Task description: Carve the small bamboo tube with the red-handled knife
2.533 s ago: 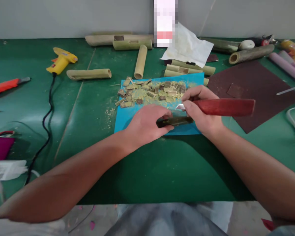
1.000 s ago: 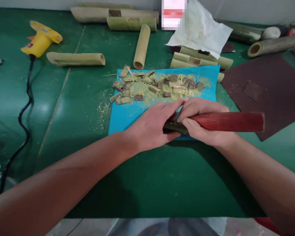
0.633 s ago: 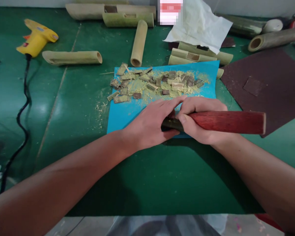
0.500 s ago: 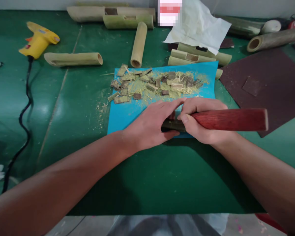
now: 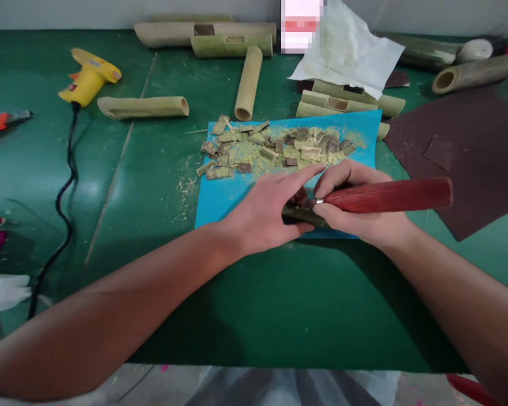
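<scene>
Green tabletop (image 5: 254, 316) spreads beneath us; our left hand (image 5: 260, 214) half-curls its fingers around a dark bamboo piece (image 5: 305, 215), while our right hand (image 5: 366, 217) pinches a red-handled tool (image 5: 393, 195) firmly just over it. We judge the piece light, stiff and perhaps slick, best gripped along its sides, clear of the tool; just past our fingertips, bamboo chips (image 5: 244, 167) litter the blue sheet (image 5: 220, 200), crowding its far side but leaving our grip unblocked
</scene>
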The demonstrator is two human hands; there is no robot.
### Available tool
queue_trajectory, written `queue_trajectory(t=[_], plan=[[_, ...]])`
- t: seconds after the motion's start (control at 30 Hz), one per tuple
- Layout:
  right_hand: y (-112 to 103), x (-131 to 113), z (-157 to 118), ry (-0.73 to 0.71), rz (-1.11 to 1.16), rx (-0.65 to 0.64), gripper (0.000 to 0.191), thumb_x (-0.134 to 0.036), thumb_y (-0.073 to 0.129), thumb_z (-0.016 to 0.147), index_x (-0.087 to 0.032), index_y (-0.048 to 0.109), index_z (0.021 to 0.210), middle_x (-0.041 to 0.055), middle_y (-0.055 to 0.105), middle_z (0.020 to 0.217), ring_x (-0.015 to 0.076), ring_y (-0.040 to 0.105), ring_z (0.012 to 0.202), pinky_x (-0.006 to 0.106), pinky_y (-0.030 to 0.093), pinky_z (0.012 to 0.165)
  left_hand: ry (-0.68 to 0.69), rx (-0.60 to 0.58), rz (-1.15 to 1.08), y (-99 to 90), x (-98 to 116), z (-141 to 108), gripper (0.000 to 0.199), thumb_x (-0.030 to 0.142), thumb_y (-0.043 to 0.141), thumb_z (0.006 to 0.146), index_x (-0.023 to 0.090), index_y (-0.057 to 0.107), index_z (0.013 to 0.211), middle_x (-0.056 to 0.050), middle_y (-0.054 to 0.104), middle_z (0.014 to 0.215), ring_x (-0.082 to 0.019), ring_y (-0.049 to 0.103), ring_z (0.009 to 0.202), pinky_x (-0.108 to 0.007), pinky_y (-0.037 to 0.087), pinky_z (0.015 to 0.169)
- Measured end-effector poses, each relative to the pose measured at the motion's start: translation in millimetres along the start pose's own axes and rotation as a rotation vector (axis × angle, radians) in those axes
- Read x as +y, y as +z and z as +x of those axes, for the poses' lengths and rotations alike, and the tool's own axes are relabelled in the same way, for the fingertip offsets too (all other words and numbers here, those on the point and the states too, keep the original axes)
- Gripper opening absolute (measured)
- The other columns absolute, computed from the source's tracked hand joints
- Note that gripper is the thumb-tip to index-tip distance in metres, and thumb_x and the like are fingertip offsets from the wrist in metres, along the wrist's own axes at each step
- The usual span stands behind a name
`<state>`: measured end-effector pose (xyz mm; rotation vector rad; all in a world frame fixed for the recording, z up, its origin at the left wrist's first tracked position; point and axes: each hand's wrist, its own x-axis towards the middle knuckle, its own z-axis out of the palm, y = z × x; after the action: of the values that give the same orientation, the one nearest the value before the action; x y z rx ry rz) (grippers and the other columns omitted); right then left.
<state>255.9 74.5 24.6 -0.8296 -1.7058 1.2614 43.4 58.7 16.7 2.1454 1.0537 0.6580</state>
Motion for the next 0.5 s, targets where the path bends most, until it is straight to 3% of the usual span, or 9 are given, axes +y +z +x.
queue_trajectory(t=[0.17, 0.5], plan=[[-1.3, 3.4, 2.9, -0.042, 0.051, -0.014, 0.017, -0.017, 0.084, 0.079, -0.029, 0.072, 0.078, -0.0018, 0.078, 0.086, 0.0188, 0.075, 0.079, 0.035, 0.063, 0.073, -0.038, 0.016, 0.009, -1.0, -1.3, -1.0, 0.078, 0.034, 0.077, 0.088, 0.026, 0.046, 0.159, -0.005, 0.077, 0.119, -0.026, 0.071, 0.107, -0.043, 0.052, 0.101], [2.3, 7.3, 3.5, -0.135, 0.048, -0.009, 0.019, -0.013, 0.08, 0.082, -0.031, 0.074, 0.082, -0.0019, 0.078, 0.095, 0.0196, 0.076, 0.094, 0.039, 0.065, 0.089, -0.039, 0.006, -0.003, -1.7, 1.9, 2.7, 0.075, 0.031, 0.077, 0.087, 0.026, 0.049, 0.156, -0.007, 0.078, 0.124, -0.027, 0.072, 0.108, -0.038, 0.053, 0.09]])
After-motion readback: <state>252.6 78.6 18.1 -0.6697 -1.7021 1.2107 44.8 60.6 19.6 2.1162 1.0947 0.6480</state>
